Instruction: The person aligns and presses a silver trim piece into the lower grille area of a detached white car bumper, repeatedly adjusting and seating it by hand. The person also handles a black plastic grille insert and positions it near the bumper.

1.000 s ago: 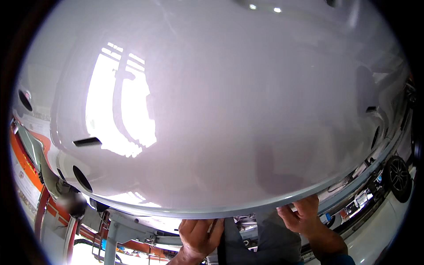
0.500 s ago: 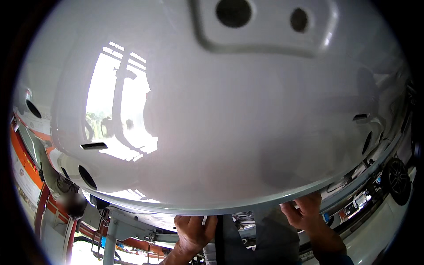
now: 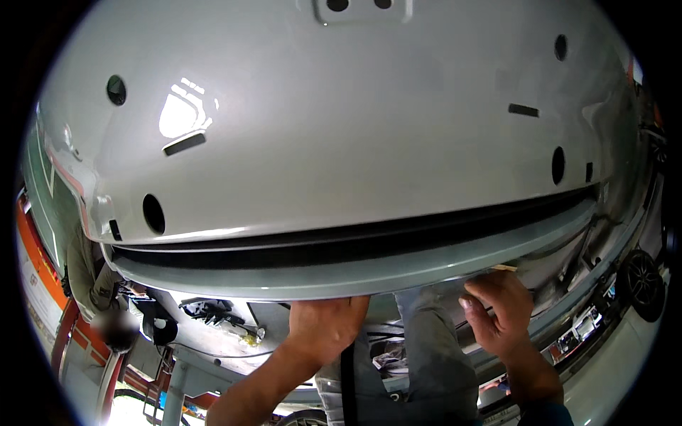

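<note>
A large glossy grey car body panel [image 3: 355, 142] with round holes and slots fills the upper view. Along its bottom runs a grey lip [image 3: 355, 271], set off by a long dark gap. My left hand [image 3: 327, 326] is closed at the underside of this lip near the middle, its fingertips hidden by the edge. To the right, my right hand [image 3: 497, 312] is just below the lip, fingers curled toward the thumb. What it holds, if anything, cannot be made out. A thin yellowish sliver [image 3: 506, 268] shows just above its knuckles.
A person [image 3: 92, 284] in dull green clothing is at the far left, beside orange and white panels [image 3: 42, 255]. Black parts [image 3: 213, 310] lie on the pale surface beneath the lip. At the right are a dark wheel [image 3: 641, 285] and a white car body [image 3: 625, 355].
The panel appears farther off, with more holes and the dark gap above the lip now showing. My left hand has more forearm in view; my right hand's fingers have come from behind the edge.
</note>
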`<act>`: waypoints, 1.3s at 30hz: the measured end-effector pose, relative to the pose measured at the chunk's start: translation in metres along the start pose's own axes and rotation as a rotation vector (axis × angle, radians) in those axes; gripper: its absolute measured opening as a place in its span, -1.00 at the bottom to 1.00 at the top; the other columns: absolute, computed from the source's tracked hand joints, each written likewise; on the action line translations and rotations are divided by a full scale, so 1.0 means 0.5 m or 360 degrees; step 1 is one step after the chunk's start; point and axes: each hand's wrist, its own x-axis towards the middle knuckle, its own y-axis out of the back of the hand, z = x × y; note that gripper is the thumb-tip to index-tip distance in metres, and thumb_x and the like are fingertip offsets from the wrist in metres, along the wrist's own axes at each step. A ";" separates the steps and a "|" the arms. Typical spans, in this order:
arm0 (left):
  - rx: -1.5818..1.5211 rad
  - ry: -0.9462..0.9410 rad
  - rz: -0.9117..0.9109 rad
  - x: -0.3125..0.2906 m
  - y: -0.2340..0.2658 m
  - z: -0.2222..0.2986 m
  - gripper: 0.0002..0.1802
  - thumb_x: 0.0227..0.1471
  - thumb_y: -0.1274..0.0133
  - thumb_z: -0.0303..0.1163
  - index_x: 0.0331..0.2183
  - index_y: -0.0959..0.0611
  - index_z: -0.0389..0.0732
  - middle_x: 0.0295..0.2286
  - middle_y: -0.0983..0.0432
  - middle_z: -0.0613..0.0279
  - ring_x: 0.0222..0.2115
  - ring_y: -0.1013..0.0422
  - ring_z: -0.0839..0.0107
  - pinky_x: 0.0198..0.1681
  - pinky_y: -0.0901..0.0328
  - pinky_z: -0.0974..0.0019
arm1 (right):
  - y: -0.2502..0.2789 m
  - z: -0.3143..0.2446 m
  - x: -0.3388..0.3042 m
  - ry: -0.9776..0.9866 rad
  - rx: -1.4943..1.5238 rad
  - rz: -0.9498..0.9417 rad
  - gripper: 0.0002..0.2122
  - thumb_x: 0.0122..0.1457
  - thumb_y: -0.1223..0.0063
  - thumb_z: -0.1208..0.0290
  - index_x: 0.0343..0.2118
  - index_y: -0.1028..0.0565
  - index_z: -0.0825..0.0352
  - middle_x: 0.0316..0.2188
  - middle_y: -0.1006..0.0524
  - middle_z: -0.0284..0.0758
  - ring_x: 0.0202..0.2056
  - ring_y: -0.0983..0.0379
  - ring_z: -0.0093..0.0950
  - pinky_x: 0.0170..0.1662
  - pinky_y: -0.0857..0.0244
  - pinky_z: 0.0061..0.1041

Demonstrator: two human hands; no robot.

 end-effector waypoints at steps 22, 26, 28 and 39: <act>0.0198 -0.0305 0.0202 0.040 -0.020 -0.012 -0.58 -0.08 -0.20 0.02 -0.31 -0.61 -0.12 -0.33 -0.57 0.29 -0.33 -0.52 0.31 -0.23 -0.42 0.21 | -0.057 -0.020 0.068 0.0742 -0.0441 -0.0168 -0.68 -0.09 -0.18 0.41 -0.22 -0.56 0.37 -0.30 -0.54 -0.32 -0.25 -0.49 -0.41 -0.23 -0.37 -0.42; 0.0249 -0.0164 0.0206 0.044 -0.006 0.004 -0.54 -0.11 -0.21 0.08 -0.34 -0.64 -0.11 -0.39 -0.55 0.27 -0.41 -0.54 0.28 -0.32 -0.43 0.18 | -0.072 -0.039 0.086 0.0936 -0.0953 -0.0325 -0.71 -0.08 -0.12 0.32 -0.30 -0.56 0.37 -0.39 -0.52 -0.37 -0.29 -0.45 -0.48 -0.25 -0.35 -0.47; 0.0294 -0.0117 0.0227 0.042 0.001 0.006 -0.48 -0.10 -0.19 0.16 -0.27 -0.65 -0.07 -0.41 -0.55 0.26 -0.42 -0.55 0.24 -0.35 -0.43 0.16 | -0.070 -0.050 0.098 0.0827 -0.1029 -0.0607 -0.74 -0.09 -0.13 0.32 -0.33 -0.56 0.35 -0.43 -0.54 -0.38 -0.29 -0.46 -0.49 -0.27 -0.37 -0.47; 0.0360 -0.0281 0.0041 0.049 -0.004 -0.022 -0.45 -0.08 -0.14 0.27 -0.45 -0.62 -0.07 -0.53 -0.54 0.30 -0.47 -0.54 0.30 -0.44 -0.41 0.20 | -0.072 -0.080 0.133 0.0537 -0.1145 -0.0984 -0.85 0.02 -0.12 0.33 -0.43 -0.56 0.30 -0.51 -0.59 -0.31 -0.38 -0.57 -0.39 -0.36 -0.44 -0.40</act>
